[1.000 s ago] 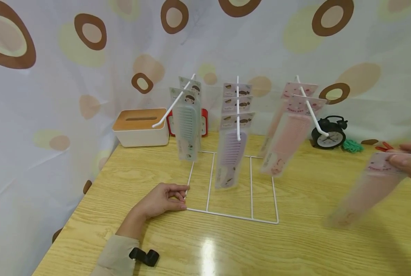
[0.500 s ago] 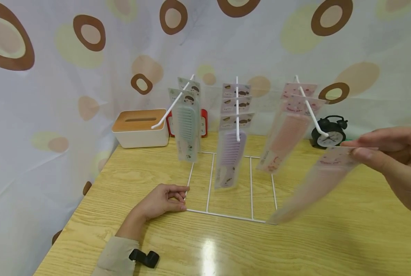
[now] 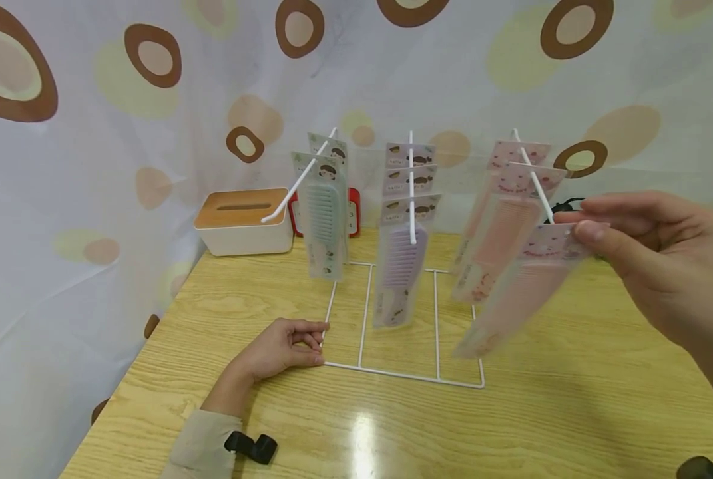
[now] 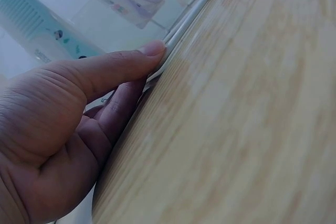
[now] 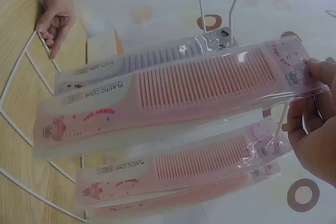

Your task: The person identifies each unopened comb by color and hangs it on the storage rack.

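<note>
A white wire display rack [image 3: 401, 376] stands on the wooden table [image 3: 542, 426] with three hooks. Green combs [image 3: 323, 219] hang on the left hook, purple combs [image 3: 401, 259] on the middle one, pink combs [image 3: 500, 233] on the right one. My right hand [image 3: 578, 226] pinches the header of a packaged pink comb [image 3: 514, 293] [image 5: 173, 95] at the tip of the right hook [image 3: 538, 189]. My left hand [image 3: 284, 346] [image 4: 79, 108] lies on the table, its fingers curled round the rack's base wire [image 4: 181, 27] at the front left corner.
A white tissue box with a wooden lid [image 3: 243, 219] stands at the back left. A red object [image 3: 353, 211] sits behind the green combs, and a black alarm clock [image 3: 568, 203] behind my right hand. A patterned curtain [image 3: 92, 100] backs the table.
My right hand has carried the pink comb from the far right up and leftward to the tip of the right hook. The left hand has stayed on the rack's base.
</note>
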### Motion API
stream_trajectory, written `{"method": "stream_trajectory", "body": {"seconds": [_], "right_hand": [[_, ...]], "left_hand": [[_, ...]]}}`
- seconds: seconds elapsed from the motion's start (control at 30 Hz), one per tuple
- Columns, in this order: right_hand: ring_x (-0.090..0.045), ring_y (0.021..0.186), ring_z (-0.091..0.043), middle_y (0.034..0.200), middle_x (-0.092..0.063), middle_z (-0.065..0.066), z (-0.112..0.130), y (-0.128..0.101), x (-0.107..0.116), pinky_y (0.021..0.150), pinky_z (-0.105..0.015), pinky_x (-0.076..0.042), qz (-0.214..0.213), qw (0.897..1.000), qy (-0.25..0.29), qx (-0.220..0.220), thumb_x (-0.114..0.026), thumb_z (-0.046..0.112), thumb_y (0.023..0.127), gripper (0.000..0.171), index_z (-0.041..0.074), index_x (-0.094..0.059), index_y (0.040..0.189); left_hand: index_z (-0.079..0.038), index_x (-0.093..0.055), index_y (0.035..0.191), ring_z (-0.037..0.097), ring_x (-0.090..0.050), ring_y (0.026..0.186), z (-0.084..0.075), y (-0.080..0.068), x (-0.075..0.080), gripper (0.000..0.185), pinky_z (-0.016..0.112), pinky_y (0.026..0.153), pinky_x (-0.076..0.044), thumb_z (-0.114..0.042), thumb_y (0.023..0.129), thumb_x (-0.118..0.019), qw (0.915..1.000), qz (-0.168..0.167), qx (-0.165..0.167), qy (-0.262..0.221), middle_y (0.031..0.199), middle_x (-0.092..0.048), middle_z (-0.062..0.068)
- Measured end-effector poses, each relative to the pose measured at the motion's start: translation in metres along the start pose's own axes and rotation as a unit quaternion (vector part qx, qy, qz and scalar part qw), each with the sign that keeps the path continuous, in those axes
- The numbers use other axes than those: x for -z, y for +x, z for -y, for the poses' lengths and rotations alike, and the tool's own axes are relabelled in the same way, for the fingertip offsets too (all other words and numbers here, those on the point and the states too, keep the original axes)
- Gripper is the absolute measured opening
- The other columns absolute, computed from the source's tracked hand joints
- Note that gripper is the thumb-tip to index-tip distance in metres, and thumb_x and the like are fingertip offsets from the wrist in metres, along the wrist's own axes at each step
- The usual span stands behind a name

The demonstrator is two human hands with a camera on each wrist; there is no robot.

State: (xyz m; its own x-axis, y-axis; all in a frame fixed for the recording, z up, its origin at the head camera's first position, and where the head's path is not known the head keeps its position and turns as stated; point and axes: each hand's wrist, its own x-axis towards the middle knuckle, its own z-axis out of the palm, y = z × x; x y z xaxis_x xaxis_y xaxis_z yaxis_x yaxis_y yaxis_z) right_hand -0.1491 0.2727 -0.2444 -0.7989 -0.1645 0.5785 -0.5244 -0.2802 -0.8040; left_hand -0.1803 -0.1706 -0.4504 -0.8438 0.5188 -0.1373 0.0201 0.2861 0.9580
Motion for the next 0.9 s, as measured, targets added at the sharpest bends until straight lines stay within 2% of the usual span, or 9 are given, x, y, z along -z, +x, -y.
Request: {"method": "stream_trajectory", "body": {"seconds": [0.13, 0.23, 0.37, 0.47, 0.6, 0.7, 0.8, 0.87, 0.9], "right_hand": [[-0.073, 0.098, -0.021, 0.107, -0.075, -0.017, -0.002, 0.002, 0.003, 0.087, -0.022, -0.059, 0.003, 0.999, 0.019, -0.039, -0.046, -0.025, 0.092, 0.033, -0.018, -0.060, 0.120], [-0.073, 0.098, -0.015, 0.107, -0.076, -0.010, -0.003, 0.005, 0.003, 0.084, -0.018, -0.059, -0.027, 0.996, -0.020, -0.083, -0.052, -0.019, 0.093, 0.033, -0.009, -0.065, 0.121], [-0.072, 0.100, -0.011, 0.109, -0.076, -0.005, -0.009, 0.014, 0.003, 0.083, -0.015, -0.058, -0.059, 0.989, -0.035, -0.131, -0.057, -0.016, 0.092, 0.036, 0.000, -0.066, 0.123], [-0.072, 0.103, -0.015, 0.111, -0.075, -0.009, -0.016, 0.021, 0.007, 0.087, -0.020, -0.059, -0.051, 0.990, 0.013, -0.128, -0.054, -0.020, 0.092, 0.038, -0.004, -0.064, 0.125], [-0.073, 0.101, -0.016, 0.110, -0.075, -0.011, -0.020, 0.026, 0.012, 0.085, -0.021, -0.059, -0.035, 0.993, 0.023, -0.112, -0.053, -0.022, 0.091, 0.038, -0.007, -0.062, 0.125], [-0.073, 0.099, -0.016, 0.109, -0.076, -0.010, -0.023, 0.027, 0.012, 0.084, -0.020, -0.059, -0.038, 0.993, 0.019, -0.108, -0.054, -0.021, 0.091, 0.037, -0.007, -0.063, 0.124], [-0.073, 0.096, -0.014, 0.108, -0.076, -0.009, -0.025, 0.029, 0.010, 0.083, -0.019, -0.059, -0.047, 0.993, 0.010, -0.105, -0.057, -0.020, 0.090, 0.036, -0.006, -0.065, 0.122], [-0.073, 0.096, -0.013, 0.108, -0.076, -0.007, -0.027, 0.030, 0.010, 0.083, -0.017, -0.059, -0.047, 0.994, -0.006, -0.098, -0.059, -0.018, 0.090, 0.036, -0.006, -0.065, 0.123], [-0.073, 0.094, -0.013, 0.108, -0.076, -0.006, -0.027, 0.030, 0.012, 0.083, -0.017, -0.059, -0.047, 0.994, -0.017, -0.094, -0.059, -0.016, 0.091, 0.035, -0.006, -0.065, 0.124]], "left_hand": [[0.006, -0.053, 0.140, 0.012, -0.064, 0.093, -0.001, 0.001, 0.000, 0.060, 0.018, 0.080, -0.058, -0.007, 0.087, -0.077, 1.0000, 0.000, 0.000, -0.002, 0.114, -0.061, 0.020], [0.006, -0.052, 0.140, 0.013, -0.064, 0.093, -0.001, 0.000, 0.000, 0.061, 0.019, 0.080, -0.059, -0.007, 0.087, -0.077, 1.0000, 0.002, 0.002, -0.007, 0.114, -0.061, 0.020], [0.006, -0.052, 0.141, 0.013, -0.064, 0.093, 0.000, -0.003, 0.002, 0.063, 0.021, 0.081, -0.060, -0.005, 0.085, -0.078, 0.9996, -0.004, 0.014, -0.023, 0.113, -0.060, 0.017], [0.005, -0.052, 0.141, 0.012, -0.065, 0.092, 0.001, -0.006, 0.003, 0.064, 0.021, 0.080, -0.060, -0.005, 0.084, -0.079, 0.9993, -0.009, 0.019, -0.031, 0.113, -0.060, 0.015], [0.004, -0.051, 0.143, 0.011, -0.065, 0.094, -0.001, -0.007, 0.003, 0.063, 0.021, 0.080, -0.060, -0.006, 0.087, -0.077, 0.9993, -0.003, 0.010, -0.035, 0.117, -0.060, 0.018], [0.004, -0.050, 0.144, 0.010, -0.065, 0.098, -0.010, -0.010, 0.009, 0.059, 0.021, 0.080, -0.059, -0.009, 0.091, -0.074, 0.9993, -0.011, -0.004, -0.035, 0.121, -0.057, 0.023], [0.002, -0.051, 0.143, 0.012, -0.064, 0.101, -0.029, -0.015, 0.026, 0.055, 0.024, 0.081, -0.059, -0.012, 0.094, -0.071, 0.9991, -0.031, -0.029, 0.007, 0.123, -0.055, 0.027], [-0.002, -0.054, 0.142, 0.015, -0.064, 0.102, -0.047, -0.017, 0.043, 0.054, 0.028, 0.083, -0.059, -0.015, 0.094, -0.071, 0.9948, -0.047, -0.045, 0.079, 0.120, -0.057, 0.024], [-0.004, -0.054, 0.142, 0.017, -0.063, 0.103, -0.056, -0.018, 0.051, 0.054, 0.031, 0.085, -0.059, -0.019, 0.094, -0.072, 0.9885, -0.053, -0.053, 0.131, 0.120, -0.058, 0.020]]}}
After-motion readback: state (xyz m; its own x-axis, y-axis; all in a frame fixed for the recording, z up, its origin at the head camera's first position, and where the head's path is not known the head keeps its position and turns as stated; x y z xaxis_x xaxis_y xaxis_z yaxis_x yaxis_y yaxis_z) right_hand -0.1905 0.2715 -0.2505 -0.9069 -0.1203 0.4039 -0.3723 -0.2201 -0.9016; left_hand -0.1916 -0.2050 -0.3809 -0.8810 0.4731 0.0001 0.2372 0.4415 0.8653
